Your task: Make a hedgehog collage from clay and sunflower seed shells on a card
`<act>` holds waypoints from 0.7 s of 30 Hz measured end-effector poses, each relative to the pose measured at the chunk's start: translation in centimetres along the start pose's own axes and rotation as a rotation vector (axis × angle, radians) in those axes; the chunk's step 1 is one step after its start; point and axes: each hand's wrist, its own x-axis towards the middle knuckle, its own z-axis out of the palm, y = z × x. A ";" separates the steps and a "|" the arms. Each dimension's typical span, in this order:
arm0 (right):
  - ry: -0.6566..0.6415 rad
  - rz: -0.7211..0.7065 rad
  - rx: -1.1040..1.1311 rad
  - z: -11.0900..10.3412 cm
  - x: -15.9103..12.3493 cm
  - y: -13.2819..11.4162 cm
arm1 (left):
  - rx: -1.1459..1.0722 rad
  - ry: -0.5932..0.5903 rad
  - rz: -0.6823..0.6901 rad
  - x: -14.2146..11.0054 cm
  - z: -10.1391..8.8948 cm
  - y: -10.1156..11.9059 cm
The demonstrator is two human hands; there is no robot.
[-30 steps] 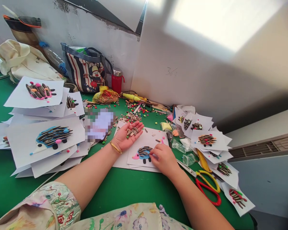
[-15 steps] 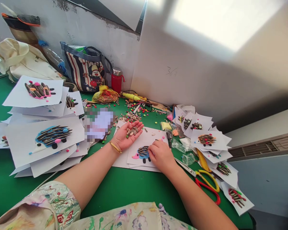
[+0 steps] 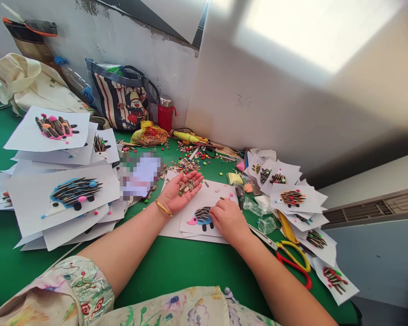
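My left hand [image 3: 179,190] is palm up with its fingers stretched out, and a small heap of striped sunflower seeds [image 3: 187,186] lies in it. Below it on the white paper [image 3: 187,228] is a hedgehog picture [image 3: 202,216]: a blue body, a pink snout, black feet and seeds as spines. Over the hedgehog's right end, my right hand [image 3: 228,219] has its fingers bent together, with the fingertips down at the body. Whatever they pinch is hidden. A few loose seeds and pink dots lie on the sheet above the picture.
Stacks of finished hedgehog sheets stand at left [image 3: 27,199] and right [image 3: 314,203]. Scissors [image 3: 294,258] with red and yellow handles lie by my right forearm. Clay packets [image 3: 235,178] and scattered seeds [image 3: 183,165] are behind. A phone-like blurred patch [image 3: 141,176] lies left.
Almost nothing differs. My right hand shifts very slightly at the hedgehog's right edge; my left hand stays in place with the seeds.
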 end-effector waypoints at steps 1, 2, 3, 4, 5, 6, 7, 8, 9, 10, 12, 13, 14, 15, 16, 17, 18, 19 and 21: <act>0.005 0.006 0.016 -0.1 -0.1 0.2 | 0.000 0.000 -0.003 0.0 0.0 0.0; 0.010 0.015 0.036 -0.3 -0.3 0.4 | -0.001 0.002 -0.006 0.0 0.0 0.0; 0.019 0.026 0.054 -0.5 -0.4 0.8 | -0.002 0.003 -0.008 0.0 0.0 0.0; 0.031 0.044 0.069 -0.7 -0.4 1.4 | -0.003 0.003 -0.009 0.0 0.0 0.0; 0.046 0.074 0.074 -0.9 -0.5 2.0 | -0.004 0.004 -0.010 0.1 0.0 0.0; 0.063 0.114 0.065 -1.0 -0.4 2.8 | -0.004 0.005 -0.009 0.1 0.0 0.0; 0.076 0.164 0.044 -1.1 -0.3 3.5 | -0.005 0.006 -0.008 0.1 -0.1 0.0; 0.074 0.218 0.019 -1.0 -0.2 4.3 | -0.006 0.006 -0.008 0.1 -0.1 0.0; 0.059 0.263 -0.009 -0.9 -0.1 4.9 | -0.006 0.007 -0.007 0.1 -0.1 0.0; 0.027 0.293 -0.035 -0.7 0.1 5.5 | -0.006 0.008 -0.006 0.1 -0.1 0.0; -0.045 0.312 -0.061 0.0 0.5 6.1 | -0.005 0.009 -0.003 0.1 -0.1 0.0; -0.073 0.312 -0.065 0.3 0.7 6.2 | -0.004 0.008 -0.002 0.1 -0.1 0.0; -0.089 0.311 -0.066 0.6 0.8 6.2 | -0.002 0.007 -0.002 0.1 -0.1 0.0; -0.095 0.310 -0.066 0.8 0.9 6.2 | -0.002 0.005 -0.002 0.1 -0.1 0.0; -0.093 0.311 -0.066 1.0 1.0 6.1 | -0.001 0.003 -0.003 0.1 -0.1 0.0; -0.085 0.310 -0.065 1.1 1.0 6.0 | 0.000 0.003 -0.004 0.1 -0.1 0.0; -0.073 0.307 -0.061 1.1 1.0 5.9 | 0.001 0.004 -0.005 0.1 0.0 0.0; -0.056 0.301 -0.054 1.1 0.9 5.8 | 0.002 0.007 -0.004 0.1 0.0 0.0; -0.010 0.296 -0.034 0.9 0.7 5.8 | 0.002 0.012 -0.004 0.1 0.0 0.0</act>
